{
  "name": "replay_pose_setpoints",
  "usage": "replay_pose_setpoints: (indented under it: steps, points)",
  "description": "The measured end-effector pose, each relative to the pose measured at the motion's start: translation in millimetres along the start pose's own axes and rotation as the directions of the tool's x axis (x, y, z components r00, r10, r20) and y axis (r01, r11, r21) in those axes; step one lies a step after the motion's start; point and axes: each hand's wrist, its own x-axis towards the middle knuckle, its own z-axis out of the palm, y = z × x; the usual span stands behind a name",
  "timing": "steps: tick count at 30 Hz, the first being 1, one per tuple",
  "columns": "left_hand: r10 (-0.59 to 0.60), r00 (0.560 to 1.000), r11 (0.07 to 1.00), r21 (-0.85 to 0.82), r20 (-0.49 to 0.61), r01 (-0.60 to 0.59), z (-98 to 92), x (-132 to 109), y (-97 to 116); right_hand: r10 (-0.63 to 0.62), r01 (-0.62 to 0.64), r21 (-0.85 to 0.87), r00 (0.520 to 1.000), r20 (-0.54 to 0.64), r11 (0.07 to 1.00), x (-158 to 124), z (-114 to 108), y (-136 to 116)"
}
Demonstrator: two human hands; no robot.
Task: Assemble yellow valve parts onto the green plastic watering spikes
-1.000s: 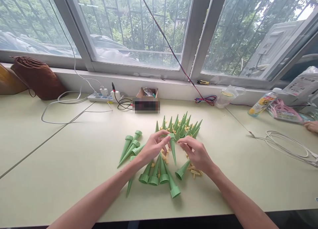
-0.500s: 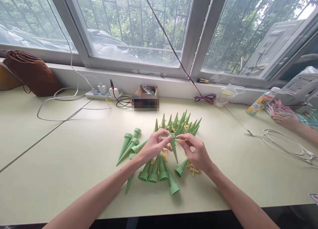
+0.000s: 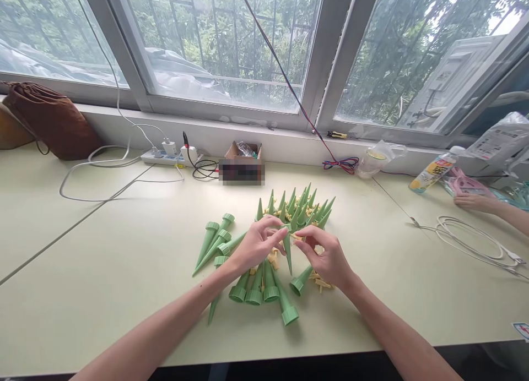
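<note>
Left hand [image 3: 256, 246]: fingers closed round the wide end of a green cone [image 3: 287, 251], held point-down above the counter [image 3: 103, 271], in front of the cardboard box [image 3: 243, 163] and nearer the person.

Right hand [image 3: 324, 254]: thumb and forefinger pinched together on a small yellow piece [image 3: 296, 237], touching the cone's wide end, just right of the left hand.

Standing cones [image 3: 301, 207]: a tight cluster, points up, with yellow bits among them, between the cardboard box and the hands, a little to its right.

Lying cones [image 3: 264, 287]: a row below the hands, wide ends toward the person; further ones [image 3: 215, 240] fan out front-left of the box.

Loose yellow pieces [image 3: 320, 283]: scattered under the right hand's wrist.

Power strip [image 3: 165, 158]: left of the box, against the wall, plugs and cables attached.

Brown bag [image 3: 49, 119]: far left of the box.

Another person's hand [image 3: 471, 202]: far right of the box, resting near a coiled white cable [image 3: 475, 238].
</note>
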Motion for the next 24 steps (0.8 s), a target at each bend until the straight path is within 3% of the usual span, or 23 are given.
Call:
replay_pose_setpoints:
  steps: [7, 15, 24]
  points:
    - [0.046, 0.999, 0.999, -0.007, -0.002, -0.046, -0.2, 1.0, -5.6, -0.011, 0.011, 0.020, 1.000, 0.018, 1.000, 0.3, 1.9, -0.7]
    - [0.021, 1.000, 0.999, 0.043, 0.022, -0.022, -2.1, -0.5, -2.8, 0.038, -0.039, 0.032, 0.999, 0.026, 0.999, 0.1, 2.5, 0.9]
    - [0.079, 0.996, 0.997, 0.007, 0.046, -0.079, -2.9, 0.6, -5.0, 0.102, -0.105, 0.097, 0.994, 0.034, 0.990, 1.1, 3.3, 0.6]
